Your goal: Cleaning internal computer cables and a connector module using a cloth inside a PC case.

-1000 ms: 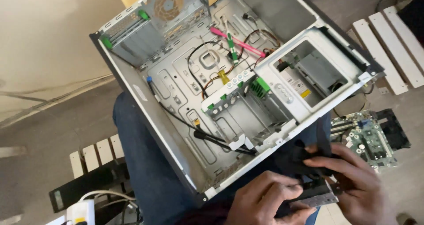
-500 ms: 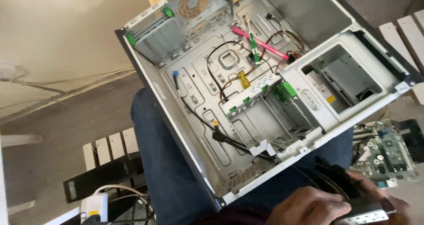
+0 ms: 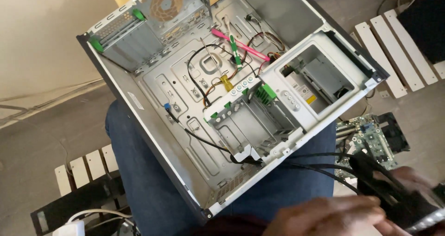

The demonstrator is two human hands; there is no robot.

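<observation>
An open grey computer case [image 3: 139,120] lies on my lap, its inside bare metal with loose cables and two screwdrivers, one pink [image 3: 241,44] and one green-handled [image 3: 235,48]. Both hands are blurred at the bottom right, below the case. My left hand [image 3: 324,215] lies over a black part with cables [image 3: 394,194]. My right hand [image 3: 410,180] grips the same black part from the far side. Black cables [image 3: 315,164] run from this part toward the case's front edge.
A green circuit board [image 3: 366,134] lies on the floor at the right beside a black fan unit [image 3: 394,132]. White wooden slats [image 3: 394,50] lie at the upper right and lower left. A black object and white cable sit at the bottom left.
The view has swung, so the case now sits further left and lower than half a second ago. My hands stay at the bottom right on the black part, now blurred with motion.
</observation>
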